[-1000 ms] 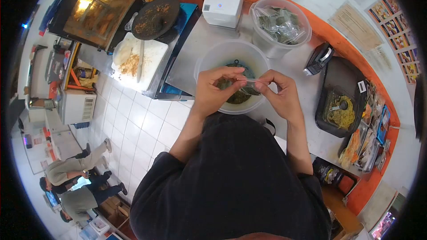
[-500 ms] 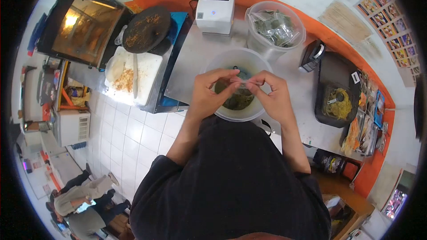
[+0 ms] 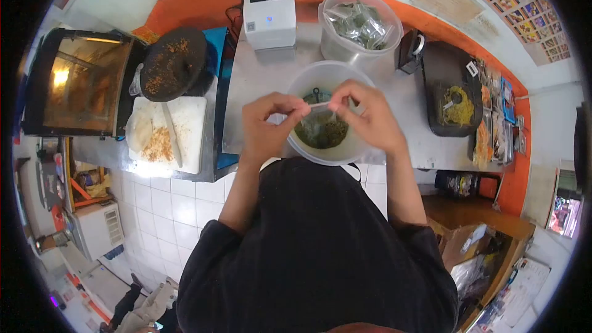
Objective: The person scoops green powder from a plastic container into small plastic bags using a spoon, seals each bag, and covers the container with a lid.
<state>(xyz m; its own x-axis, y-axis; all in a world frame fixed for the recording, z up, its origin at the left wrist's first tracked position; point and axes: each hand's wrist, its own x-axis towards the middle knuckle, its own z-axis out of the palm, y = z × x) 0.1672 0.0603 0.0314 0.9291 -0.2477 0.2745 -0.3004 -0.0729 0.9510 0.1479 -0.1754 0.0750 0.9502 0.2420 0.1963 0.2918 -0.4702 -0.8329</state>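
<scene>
Over a translucent white tub [image 3: 354, 156], my left hand [image 3: 266, 124] and my right hand [image 3: 372, 118] pinch opposite ends of the top edge of a small clear plastic bag [image 3: 320, 105]. The edge is drawn into a narrow strip between my fingertips. The bag seems to hang below it, but its see-through body is hard to tell from the tub behind. Dark green, leafy-looking stuff [image 3: 333, 134] lies in the tub's bottom. A dark handle with a ring end [image 3: 317, 94] rises inside the tub.
Behind stand a white label printer [image 3: 270, 18] and a bucket of filled clear bags [image 3: 361, 28]. To the right lies a black tray [image 3: 439, 86] with yellow-green shreds. At left are a white cutting board [image 3: 192, 120] with a knife, a dark stone mortar [image 3: 172, 65] and a lit glass-fronted cabinet [image 3: 80, 86].
My hands have drawn apart, the left one moving left, and the bag's edge between them looks longer and tauter. The whole view has also shifted and turned.
</scene>
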